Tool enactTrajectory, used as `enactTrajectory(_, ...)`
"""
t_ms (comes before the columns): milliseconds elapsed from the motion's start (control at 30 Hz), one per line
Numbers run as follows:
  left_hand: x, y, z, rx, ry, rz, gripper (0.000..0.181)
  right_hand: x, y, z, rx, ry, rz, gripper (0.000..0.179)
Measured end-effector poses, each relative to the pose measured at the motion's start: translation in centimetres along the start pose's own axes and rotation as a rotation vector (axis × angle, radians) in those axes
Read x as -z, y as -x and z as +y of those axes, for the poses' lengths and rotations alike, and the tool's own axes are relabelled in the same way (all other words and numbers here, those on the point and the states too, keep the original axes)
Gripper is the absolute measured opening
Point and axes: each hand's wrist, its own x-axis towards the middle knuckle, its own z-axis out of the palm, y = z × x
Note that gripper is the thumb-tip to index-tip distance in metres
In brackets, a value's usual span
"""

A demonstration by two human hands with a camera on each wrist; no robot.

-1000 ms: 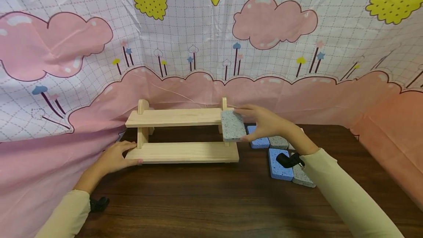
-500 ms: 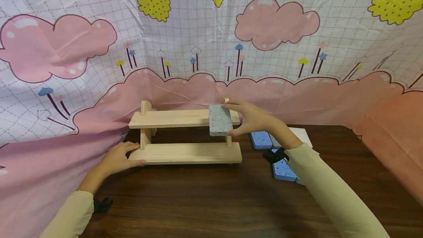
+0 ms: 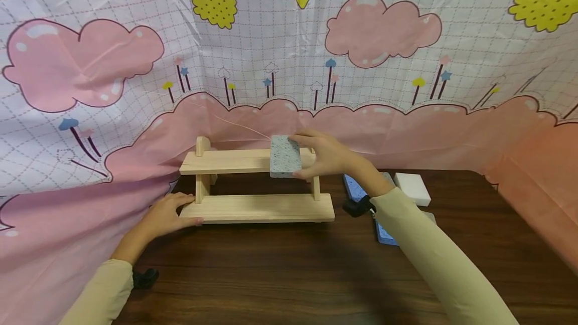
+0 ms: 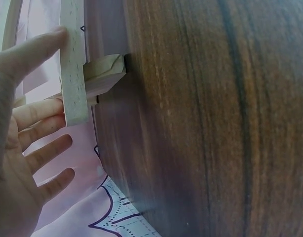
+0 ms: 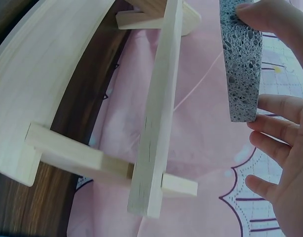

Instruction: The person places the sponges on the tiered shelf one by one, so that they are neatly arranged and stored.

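A two-tier wooden shelf rack (image 3: 257, 208) stands on the dark table. My left hand (image 3: 167, 214) grips the left end of its lower board, thumb at the front edge and fingers toward the back; the left wrist view shows the thumb and two fingers on the board end (image 4: 73, 84). My right hand (image 3: 327, 154) pinches a grey speckled sponge (image 3: 284, 157) by its right side, thumb low and fingers at the top. In the right wrist view the sponge (image 5: 243, 69) is seen edge-on, apart from the upper board (image 5: 154, 123).
A white sponge block (image 3: 413, 188) lies to the rack's right. Blue sponges (image 3: 354, 188) and grey ones (image 3: 428, 217) lie around it, partly hidden by my right forearm. A patterned pink and white cloth (image 3: 253, 29) hangs behind the table (image 3: 253, 275).
My right hand has moved left and slightly up with the grey sponge, from the rack's right post to over the upper board. The left hand keeps its hold on the rack.
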Motion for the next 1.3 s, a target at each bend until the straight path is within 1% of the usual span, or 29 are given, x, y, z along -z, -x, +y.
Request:
enactTrajectory(133, -0.1, 0.0, 0.0, -0.002, 0.003, 0.006, 0.078, -0.4, -1.0, -0.5, 0.009, 0.031, 0.005, 0.095)
enactTrajectory(233, -0.3, 0.0, -0.1, -0.002, 0.006, 0.011, 0.078, -0.9, -1.8, -1.0, 0.017, 0.036, 0.004, 0.096)
enactTrajectory(467, -0.2, 0.2, -0.1, 0.028, 0.008, 0.006, 0.076, -2.1, -3.8, -2.5, 0.034, 0.042, 0.000, 0.097)
enactTrajectory(700, -0.2, 0.1, -0.1, 0.036, 0.006, -0.004, 0.078, -3.5, -5.9, -3.5, 0.046, 0.076, 0.020, 0.096)
enactTrajectory(833, -0.4, 0.1, -0.3, 0.043, 0.009, -0.010, 0.080, -4.1, -6.7, -4.0, 0.039, 0.082, 0.017, 0.096)
enactTrajectory(1067, -0.9, 0.1, -0.7, 0.025, 0.010, 0.013, 0.078, -5.1, -8.0, -4.6, 0.011, 0.092, 0.004, 0.097)
enactTrajectory(1300, -0.8, 0.2, -0.7, 0.025, 0.013, 0.019, 0.076, -6.1, -9.2, -5.1, 0.019, 0.121, 0.010, 0.096)
